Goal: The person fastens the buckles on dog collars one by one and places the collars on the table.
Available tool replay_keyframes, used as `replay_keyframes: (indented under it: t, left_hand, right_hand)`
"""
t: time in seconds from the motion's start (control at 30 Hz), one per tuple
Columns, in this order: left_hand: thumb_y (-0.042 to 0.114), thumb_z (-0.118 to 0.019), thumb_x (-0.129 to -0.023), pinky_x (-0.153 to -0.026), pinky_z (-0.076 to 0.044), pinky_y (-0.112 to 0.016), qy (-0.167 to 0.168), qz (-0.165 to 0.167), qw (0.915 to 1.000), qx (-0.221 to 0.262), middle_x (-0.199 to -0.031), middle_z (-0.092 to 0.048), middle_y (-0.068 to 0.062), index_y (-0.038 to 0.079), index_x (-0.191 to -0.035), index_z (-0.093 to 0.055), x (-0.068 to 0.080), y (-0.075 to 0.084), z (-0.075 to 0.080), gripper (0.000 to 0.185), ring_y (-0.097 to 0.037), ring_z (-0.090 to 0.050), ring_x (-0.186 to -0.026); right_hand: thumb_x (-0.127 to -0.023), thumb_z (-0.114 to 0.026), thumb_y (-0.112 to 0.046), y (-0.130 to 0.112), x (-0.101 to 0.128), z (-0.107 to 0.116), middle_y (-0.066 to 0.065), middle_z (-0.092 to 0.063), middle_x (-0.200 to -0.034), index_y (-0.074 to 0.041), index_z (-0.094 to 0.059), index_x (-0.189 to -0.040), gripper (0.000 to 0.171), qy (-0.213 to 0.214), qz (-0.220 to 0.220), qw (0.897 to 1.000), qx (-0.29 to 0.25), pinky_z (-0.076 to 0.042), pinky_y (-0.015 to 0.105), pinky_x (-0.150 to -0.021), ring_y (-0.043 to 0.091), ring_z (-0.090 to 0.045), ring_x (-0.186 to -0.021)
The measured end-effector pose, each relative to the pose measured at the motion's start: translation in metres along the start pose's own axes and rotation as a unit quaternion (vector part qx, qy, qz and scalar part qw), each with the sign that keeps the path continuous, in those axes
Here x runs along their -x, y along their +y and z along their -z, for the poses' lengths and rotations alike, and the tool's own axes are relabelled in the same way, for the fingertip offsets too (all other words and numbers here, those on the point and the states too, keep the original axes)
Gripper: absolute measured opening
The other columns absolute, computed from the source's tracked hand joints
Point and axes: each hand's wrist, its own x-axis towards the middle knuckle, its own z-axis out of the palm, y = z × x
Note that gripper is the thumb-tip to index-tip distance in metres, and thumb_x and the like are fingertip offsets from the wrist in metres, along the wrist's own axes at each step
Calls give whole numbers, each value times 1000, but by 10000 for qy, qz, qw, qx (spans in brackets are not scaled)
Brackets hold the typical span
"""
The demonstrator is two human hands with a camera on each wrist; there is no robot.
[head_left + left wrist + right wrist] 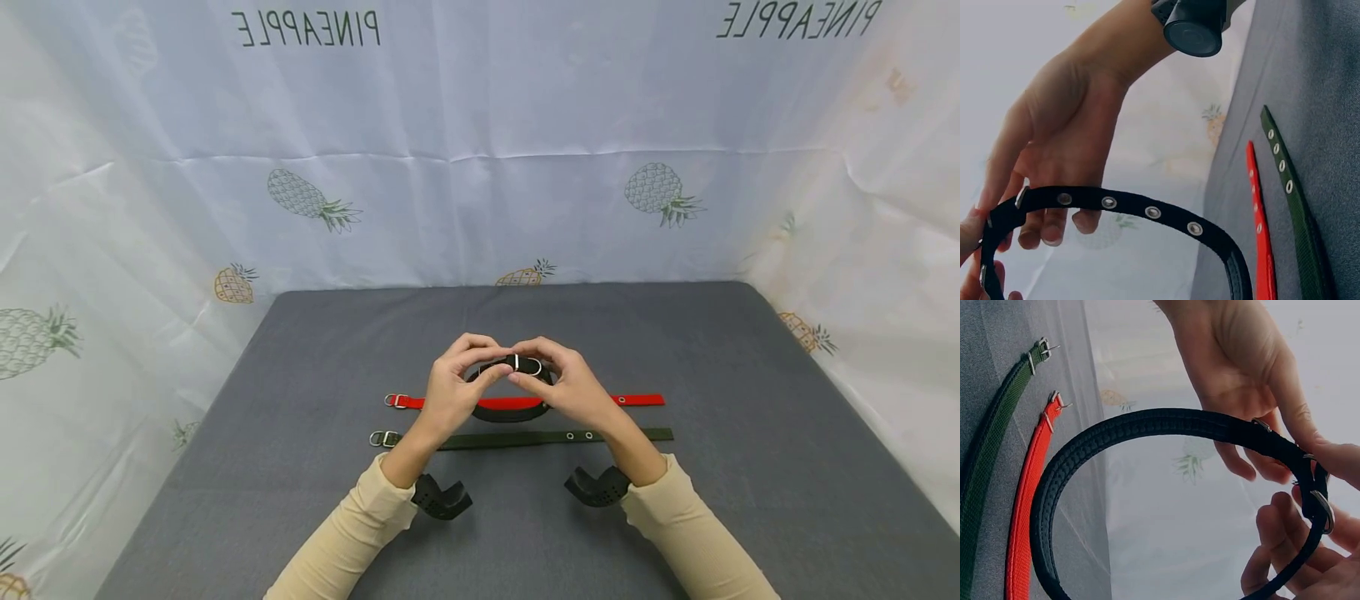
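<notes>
black collar (pixel 510 408): looped, raised just above the mat between both hands | left hand (pixel 450 385) and right hand (pixel 572 385) pinch it at the metal buckle (pixel 525 364) | likely light, limp webbing, best held beside the buckle | under the hands: red collar (pixel 637 400), green collar (pixel 525 438) flat on grey mat (pixel 750 467) | no containers

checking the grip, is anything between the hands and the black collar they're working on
Nothing visible. The left hand and right hand both pinch the black collar at its buckle, lifted above the red collar and green collar.
</notes>
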Motion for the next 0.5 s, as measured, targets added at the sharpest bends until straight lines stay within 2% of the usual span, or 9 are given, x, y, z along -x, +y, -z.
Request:
replay_keyframes:
  t: [0.2,0.33,0.5]
  left_hand:
    - [21,-71,-85,-79,-48,-24,-187,12,9997,-153,-99,-59,-15,-2,-102,-74,-1,-1,4,29,-11,-52,-92]
    - [15,-71,-85,-82,-52,-25,-383,137,9991,-95,-101,-61,-14,0,-102,-73,-1,1,6,23,-12,-56,-92]
    - [10,-72,-85,-87,-54,-36,-529,226,9980,-259,-106,-65,-12,4,-102,-73,-2,1,8,19,-18,-59,-96]
  right_hand:
    - [-90,-67,-11,-1,1,1,14,-65,-116,-5,-63,-115,25,67,135,9998,123,-51,26,-86,22,-59,-104]
    - [-90,-68,-10,-1,1,2,13,-67,-113,-5,-65,-114,25,68,197,9997,160,-52,27,-89,23,-61,-104]
    - [-89,-68,-10,2,1,2,14,-68,-110,-4,-66,-113,25,106,344,9993,99,-52,24,-85,11,-60,-98]
